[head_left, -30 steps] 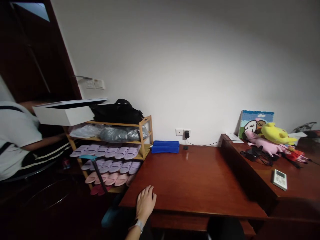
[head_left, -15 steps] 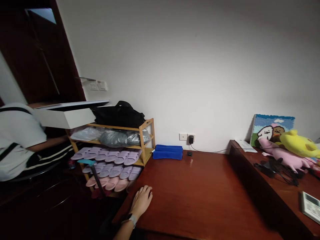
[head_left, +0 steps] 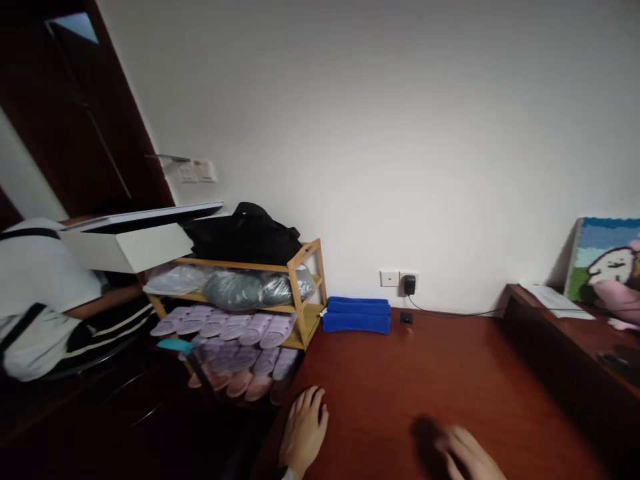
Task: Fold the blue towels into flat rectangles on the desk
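Note:
My left hand (head_left: 304,430) lies palm down near the left edge of the red-brown wooden table (head_left: 380,387), fingers stretched and nothing in them. At the bottom right of the middle, my right hand (head_left: 467,455) hovers over the tabletop, casting a dark shadow. It is somewhat blurred, with thumb and loosely curved fingers apart and no object seen between them. A folded blue cloth (head_left: 357,315) rests at the table's back left, against the wall, away from both hands.
A wooden rack (head_left: 300,293) left of the table carries lilac slippers (head_left: 257,329), plastic-wrapped items and a black bag (head_left: 245,233). A seated person (head_left: 43,287) is at the far left. A black charger (head_left: 409,285) is plugged into the wall. A raised ledge (head_left: 550,347) bounds the right side.
My right hand has come into view from below. The view has turned left, so the table and rack sit further right. My left hand still lies on the table.

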The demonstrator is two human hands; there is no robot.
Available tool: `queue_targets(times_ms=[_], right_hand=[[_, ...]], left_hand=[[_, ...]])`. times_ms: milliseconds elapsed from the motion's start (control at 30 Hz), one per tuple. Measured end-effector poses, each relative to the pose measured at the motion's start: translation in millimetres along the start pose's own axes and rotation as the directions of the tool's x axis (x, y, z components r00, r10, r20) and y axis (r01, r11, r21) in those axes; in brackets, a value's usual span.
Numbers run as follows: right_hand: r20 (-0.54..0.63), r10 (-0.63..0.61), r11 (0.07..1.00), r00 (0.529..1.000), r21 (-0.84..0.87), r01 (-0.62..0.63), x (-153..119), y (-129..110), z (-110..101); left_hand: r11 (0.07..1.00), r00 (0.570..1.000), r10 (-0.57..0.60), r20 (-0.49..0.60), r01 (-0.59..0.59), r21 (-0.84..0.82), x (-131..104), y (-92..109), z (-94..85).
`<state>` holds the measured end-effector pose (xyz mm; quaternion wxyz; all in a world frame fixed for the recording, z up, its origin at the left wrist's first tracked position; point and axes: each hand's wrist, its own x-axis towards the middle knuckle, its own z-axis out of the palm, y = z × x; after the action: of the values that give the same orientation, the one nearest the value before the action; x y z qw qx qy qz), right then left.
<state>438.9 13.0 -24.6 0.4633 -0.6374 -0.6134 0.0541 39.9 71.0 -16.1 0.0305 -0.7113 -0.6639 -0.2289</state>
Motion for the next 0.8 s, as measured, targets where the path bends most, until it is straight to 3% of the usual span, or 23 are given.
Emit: queue_targets(times_ms=[33,67,100,167,267,367,467,567,667,800], right_hand=[[0.11,-0.071,0.997,0.991,0.023,0.069,24.4,-11.6,23.5],[0.328,-0.197,0.98,0.924,0.049,0.191,50.7,-24.0,47.2],[0.454,-0.247,0.966,0.856,0.041,0.257,77.3,-36.3,70.7],[0.568,-0.195,0.952,0.8,-0.088,0.294,124.9,-56.8,115.1],[0.588,-0.043,0.924,0.808,-0.285,0.256,167.8,-69.1,167.5],[0.556,-0.004,0.918,0.831,-0.327,0.224,179.5,-64.2,195.4],[0.495,-0.038,0.907,0.868,-0.347,0.238,174.9,-59.4,199.5],[0.48,-0.11,0.907,0.871,-0.31,0.285,152.3,-59.6,188.4],[0.439,-0.222,0.913,0.871,-0.221,0.344,101.4,-56.2,170.0],[0.367,-0.312,0.915,0.876,-0.133,0.382,3.4,-43.7,137.9]], left_hand=[[1.0,1.0,-0.007,0.006,0.007,0.001,-0.7,0.9,-0.9],[1.0,1.0,-0.017,0.012,0.017,0.003,-1.5,1.2,-1.1],[1.0,1.0,-0.026,0.017,0.026,0.006,-2.4,0.8,-0.4],[0.999,0.999,-0.04,0.027,0.04,0.009,-4.8,-2.7,4.0],[0.998,0.998,-0.055,0.042,0.055,0.014,-8.4,-12.2,15.2],[0.998,0.996,-0.066,0.061,0.065,0.015,-11.6,-20.2,24.4],[0.998,0.997,-0.06,0.054,0.06,0.004,-13.8,-20.9,25.1],[0.998,0.996,-0.061,0.06,0.062,-0.002,-14.1,-16.4,20.0],[0.998,0.996,-0.062,0.068,0.062,0.005,-12.4,-11.5,14.7],[0.999,0.999,-0.037,0.028,0.036,0.015,-8.9,-5.3,8.5]])
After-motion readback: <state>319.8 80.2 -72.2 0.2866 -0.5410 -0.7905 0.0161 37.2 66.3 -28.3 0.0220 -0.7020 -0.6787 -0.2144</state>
